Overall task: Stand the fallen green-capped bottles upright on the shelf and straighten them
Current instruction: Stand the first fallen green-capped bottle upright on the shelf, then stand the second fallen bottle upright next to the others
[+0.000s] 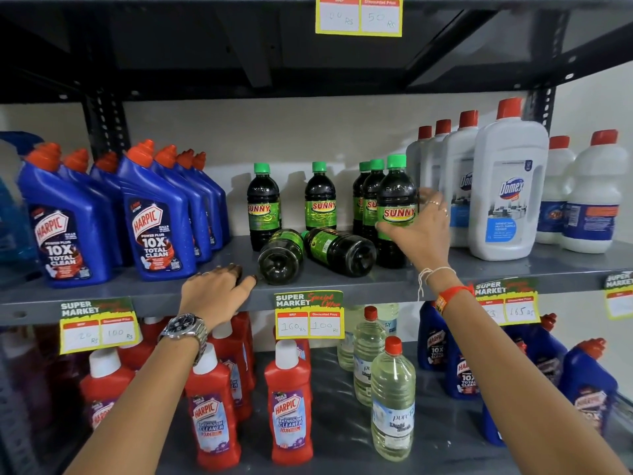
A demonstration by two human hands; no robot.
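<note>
Several dark green-capped SUNNY bottles stand on the grey middle shelf (496, 269). My right hand (423, 231) grips the front upright bottle (397, 204) around its label, with two more upright just behind it (371, 197). Two others stand further left (263, 204) (320, 200). Two bottles lie on their sides, bottoms toward me: one (281, 257) on the left, one (339, 250) on the right, touching each other. My left hand (215, 291) rests flat on the shelf's front edge, its thumb tip close to the left fallen bottle, holding nothing.
Blue Harpic bottles (154, 217) crowd the shelf's left, white red-capped Domex bottles (507, 193) its right. Price tags (308, 315) hang on the shelf edge. The lower shelf holds red Harpic bottles (291, 406), clear bottles (392, 402) and more blue ones. The upper shelf's underside hangs overhead.
</note>
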